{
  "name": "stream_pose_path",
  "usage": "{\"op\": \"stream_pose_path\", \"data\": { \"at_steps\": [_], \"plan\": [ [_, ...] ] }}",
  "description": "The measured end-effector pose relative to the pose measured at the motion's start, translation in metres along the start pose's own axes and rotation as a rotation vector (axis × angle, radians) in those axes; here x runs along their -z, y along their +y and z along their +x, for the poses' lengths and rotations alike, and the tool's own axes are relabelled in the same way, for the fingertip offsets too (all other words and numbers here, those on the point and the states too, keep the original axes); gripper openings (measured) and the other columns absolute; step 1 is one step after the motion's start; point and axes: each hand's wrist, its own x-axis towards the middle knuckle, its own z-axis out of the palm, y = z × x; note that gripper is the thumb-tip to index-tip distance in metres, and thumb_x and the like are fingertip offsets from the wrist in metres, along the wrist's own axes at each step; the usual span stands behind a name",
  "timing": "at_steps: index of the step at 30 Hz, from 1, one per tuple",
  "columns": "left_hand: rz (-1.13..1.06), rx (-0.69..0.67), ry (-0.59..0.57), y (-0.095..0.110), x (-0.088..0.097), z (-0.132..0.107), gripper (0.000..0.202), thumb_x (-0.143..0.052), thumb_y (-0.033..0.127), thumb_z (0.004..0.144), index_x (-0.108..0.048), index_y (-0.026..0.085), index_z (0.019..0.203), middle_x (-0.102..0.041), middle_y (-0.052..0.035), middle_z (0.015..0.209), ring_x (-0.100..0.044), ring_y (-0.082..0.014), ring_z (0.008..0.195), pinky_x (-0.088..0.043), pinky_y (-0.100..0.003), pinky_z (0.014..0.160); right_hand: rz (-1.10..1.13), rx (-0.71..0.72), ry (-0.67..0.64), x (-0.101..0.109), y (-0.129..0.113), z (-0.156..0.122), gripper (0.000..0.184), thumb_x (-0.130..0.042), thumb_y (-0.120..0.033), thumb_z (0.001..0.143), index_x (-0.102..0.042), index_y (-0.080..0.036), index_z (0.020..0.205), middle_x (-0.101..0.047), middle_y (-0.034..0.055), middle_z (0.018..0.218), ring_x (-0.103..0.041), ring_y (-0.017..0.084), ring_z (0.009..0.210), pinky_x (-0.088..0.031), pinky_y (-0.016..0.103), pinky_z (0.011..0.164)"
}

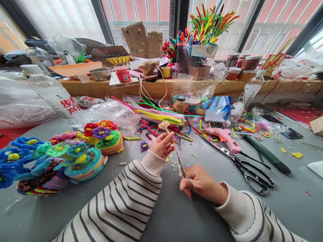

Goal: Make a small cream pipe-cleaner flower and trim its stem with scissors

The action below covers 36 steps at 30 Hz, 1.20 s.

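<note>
Over the middle of the grey table, my left hand (163,145) is closed in a pinch on a cream pipe cleaner flower (164,125), whose looped head sticks up above the fingers. Its pale stem runs down toward my right hand. My right hand (199,183) is wrapped round the handles of small metal scissors (179,162). Their blades point up along the stem, close to my left fingers; whether they touch it I cannot tell. Pale fuzzy clippings (174,164) lie on the table beneath. A small purple pipe cleaner flower (144,146) lies left of my left hand.
Colourful pipe cleaner flower pieces (80,161) stand at left. Loose pipe cleaners (158,114) lie behind my hands. A pink glue gun (224,136), large scissors (242,164) and a green-and-black tool (267,154) lie at right. A water bottle (50,94) stands back left, before a crowded ledge (96,86).
</note>
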Motion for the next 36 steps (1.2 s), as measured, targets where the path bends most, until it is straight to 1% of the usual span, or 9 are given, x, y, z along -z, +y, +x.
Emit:
{"op": "stream_pose_path", "data": {
  "at_steps": [8,12,16,19,22,27,31,36],
  "plan": [
    [-0.010,-0.011,0.015,-0.0011,0.0009,-0.0003,0.026,-0.071,0.023,0.053,-0.048,0.014,0.060,-0.054,0.0051,0.048,-0.047,-0.0009,0.035,-0.040,-0.008,0.036,-0.021,0.032,-0.062,0.0017,0.0036,-0.0018,0.074,-0.021,-0.070,0.072,-0.050,-0.012,0.036,-0.039,-0.0013,0.037,-0.037,0.006,0.040,-0.030,0.020,0.047],
    [-0.014,-0.011,0.030,-0.0003,0.0004,-0.0006,0.024,-0.070,0.022,0.055,-0.048,0.014,0.059,-0.054,0.0048,0.049,-0.047,-0.0012,0.035,-0.040,-0.009,0.036,-0.011,0.012,-0.060,0.0018,0.0028,-0.0018,0.073,-0.022,-0.069,0.073,-0.050,-0.012,0.035,-0.038,-0.0017,0.036,-0.036,0.006,0.040,-0.029,0.020,0.046],
    [-0.030,-0.017,0.052,0.0007,-0.0011,-0.0012,0.021,-0.069,0.020,0.056,-0.049,0.014,0.061,-0.054,0.0046,0.047,-0.047,-0.0009,0.034,-0.040,-0.009,0.036,0.008,-0.011,-0.045,0.0013,0.0013,-0.0013,0.071,-0.028,-0.069,0.071,-0.047,-0.013,0.033,-0.036,-0.0019,0.035,-0.035,0.006,0.040,-0.030,0.020,0.047],
    [-0.038,-0.024,0.062,0.0011,-0.0016,-0.0018,0.025,-0.071,0.021,0.052,-0.048,0.014,0.060,-0.054,0.0048,0.047,-0.047,-0.0013,0.035,-0.041,-0.009,0.037,0.023,-0.023,-0.018,0.0007,0.0021,-0.0011,0.070,-0.030,-0.068,0.071,-0.045,-0.013,0.030,-0.034,-0.0019,0.033,-0.036,0.006,0.041,-0.030,0.020,0.048],
    [-0.022,-0.039,0.044,0.0016,-0.0005,-0.0021,0.030,-0.074,0.024,0.047,-0.048,0.014,0.058,-0.053,0.0057,0.046,-0.046,-0.0013,0.033,-0.039,-0.010,0.035,0.033,-0.007,-0.012,0.0003,0.0049,-0.0009,0.070,-0.031,-0.067,0.072,-0.046,-0.013,0.031,-0.034,-0.0019,0.033,-0.035,0.006,0.040,-0.029,0.020,0.046],
    [0.014,-0.062,0.028,0.0018,0.0033,-0.0004,0.037,-0.076,0.031,0.039,-0.047,0.013,0.053,-0.052,0.0062,0.043,-0.041,-0.0007,0.030,-0.035,-0.011,0.031,0.041,0.080,0.002,0.0005,0.0080,0.0001,0.078,-0.017,-0.071,0.072,-0.053,-0.011,0.038,-0.038,-0.0004,0.038,-0.036,0.007,0.042,-0.027,0.021,0.045],
    [0.048,-0.057,-0.005,-0.0001,0.0027,0.0000,0.039,-0.075,0.035,0.038,-0.045,0.013,0.050,-0.051,0.0061,0.039,-0.036,0.0001,0.027,-0.028,-0.011,0.029,-0.005,0.097,-0.051,0.0017,0.0043,-0.0008,0.082,-0.011,-0.073,0.070,-0.058,-0.010,0.047,-0.036,-0.0016,0.041,-0.033,0.006,0.042,-0.024,0.021,0.043],
    [0.112,-0.036,-0.002,-0.0030,-0.0011,-0.0012,0.042,-0.075,0.038,0.034,-0.045,0.013,0.047,-0.052,0.0048,0.039,-0.037,-0.0005,0.026,-0.027,-0.013,0.029,-0.044,0.081,-0.098,0.0030,0.0002,-0.0007,0.081,-0.014,-0.073,0.070,-0.059,-0.010,0.048,-0.040,-0.0009,0.042,-0.037,0.006,0.043,-0.027,0.020,0.044]
  ]
}}
